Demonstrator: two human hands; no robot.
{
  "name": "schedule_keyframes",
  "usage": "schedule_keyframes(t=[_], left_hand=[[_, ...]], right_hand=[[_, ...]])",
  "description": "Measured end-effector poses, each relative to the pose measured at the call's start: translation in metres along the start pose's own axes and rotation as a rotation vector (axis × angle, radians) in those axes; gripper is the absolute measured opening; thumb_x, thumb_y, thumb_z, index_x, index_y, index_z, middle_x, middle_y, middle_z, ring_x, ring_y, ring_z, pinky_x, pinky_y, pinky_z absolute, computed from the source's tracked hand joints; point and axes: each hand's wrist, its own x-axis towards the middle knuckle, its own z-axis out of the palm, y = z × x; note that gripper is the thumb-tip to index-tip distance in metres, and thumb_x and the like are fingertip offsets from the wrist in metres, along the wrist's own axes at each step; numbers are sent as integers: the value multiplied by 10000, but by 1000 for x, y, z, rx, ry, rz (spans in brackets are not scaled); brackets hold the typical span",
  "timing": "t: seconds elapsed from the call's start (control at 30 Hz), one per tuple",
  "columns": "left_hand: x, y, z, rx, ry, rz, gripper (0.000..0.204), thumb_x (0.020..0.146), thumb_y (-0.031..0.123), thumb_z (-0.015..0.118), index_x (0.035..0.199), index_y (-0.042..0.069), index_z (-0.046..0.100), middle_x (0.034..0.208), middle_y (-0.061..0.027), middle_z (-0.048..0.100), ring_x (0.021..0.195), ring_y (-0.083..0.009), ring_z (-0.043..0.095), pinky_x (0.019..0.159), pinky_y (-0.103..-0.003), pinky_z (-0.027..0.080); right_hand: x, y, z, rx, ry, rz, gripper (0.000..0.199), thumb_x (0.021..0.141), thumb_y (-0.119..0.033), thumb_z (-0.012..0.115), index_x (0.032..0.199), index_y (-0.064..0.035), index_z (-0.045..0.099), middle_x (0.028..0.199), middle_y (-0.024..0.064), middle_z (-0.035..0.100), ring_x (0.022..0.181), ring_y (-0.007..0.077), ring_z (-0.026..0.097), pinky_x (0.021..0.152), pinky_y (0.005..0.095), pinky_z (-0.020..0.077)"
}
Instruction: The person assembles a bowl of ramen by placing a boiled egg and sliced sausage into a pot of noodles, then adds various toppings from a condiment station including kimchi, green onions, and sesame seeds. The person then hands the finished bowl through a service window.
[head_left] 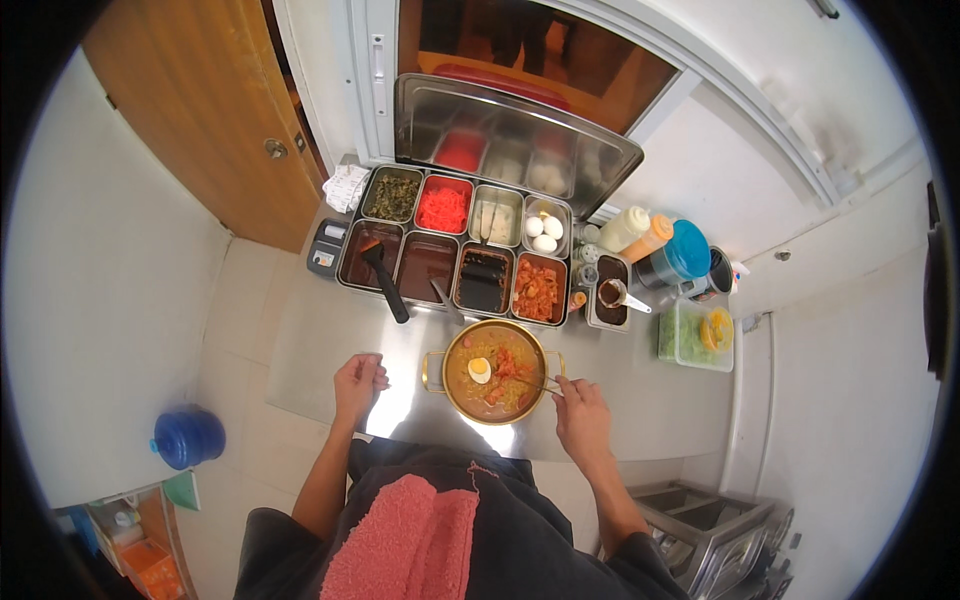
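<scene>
A two-handled golden pot (448, 388) of noodle soup stands on the steel counter in front of me. Half a boiled egg (480, 370) floats left of its middle, next to a heap of red kimchi (508, 364). My right hand (582, 410), by the pot's right handle, pinches a pair of thin metal tongs (538, 386). Their tips reach down into the kimchi in the soup. Over the counter, left of the pot and apart from it, my left hand (361, 384) is held with loosely curled fingers and nothing visible in them.
Behind the pot stand two rows of steel trays: kimchi (537, 290), dark sauces, whole eggs (545, 234), red shreds (443, 205) and greens. A black-handled brush (386, 284) lies across the sauce tray. Squeeze bottles (625, 230) and a clear tub (690, 338) line the right side.
</scene>
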Motion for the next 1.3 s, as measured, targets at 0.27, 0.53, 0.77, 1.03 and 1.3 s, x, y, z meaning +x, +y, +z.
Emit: schedule_keyframes(t=[0.27, 0.53, 0.77, 1.03, 1.3], left_hand=[[0, 5, 3, 16, 8, -15, 217, 1052, 164, 582, 1073, -33, 671, 803, -69, 658, 643, -111, 624, 610, -276, 585], [2, 0, 0, -41, 22, -23, 211, 1049, 156, 586, 1068, -36, 670, 803, -75, 658, 641, -125, 626, 607, -291, 589], [2, -1, 1, -8, 22, -18, 203, 1046, 156, 590, 1069, -27, 674, 800, -72, 661, 649, -125, 635, 607, -290, 595], [4, -1, 0, -9, 21, -38, 200, 1043, 154, 590, 1075, -21, 681, 801, -70, 664, 651, -125, 639, 608, -287, 597], [2, 2, 2, -4, 13, -65, 221, 1052, 186, 594, 1064, -22, 666, 804, -54, 655, 662, -112, 607, 605, -262, 528]], right_hand=[[67, 27, -4, 136, 136, 193, 300, 946, -124, 655, 1230, -29, 641, 1028, 176, 642, 1001, 362, 623, 829, 479, 519], [145, 41, 62, -300, -22, 210, 213, 897, -119, 647, 1067, 10, 642, 1118, 175, 613, 1039, 352, 625, 803, 428, 589], [166, 37, 92, -326, -40, 251, 189, 894, -132, 645, 1044, -30, 696, 1107, 138, 641, 1033, 331, 654, 771, 417, 594], [155, 46, 61, -142, 145, 247, 156, 926, -182, 649, 1005, -101, 757, 963, 126, 683, 868, 353, 696, 745, 472, 569], [133, 29, 8, -28, 271, 224, 163, 940, -168, 642, 1026, -91, 757, 913, 138, 647, 854, 364, 666, 714, 480, 535]])
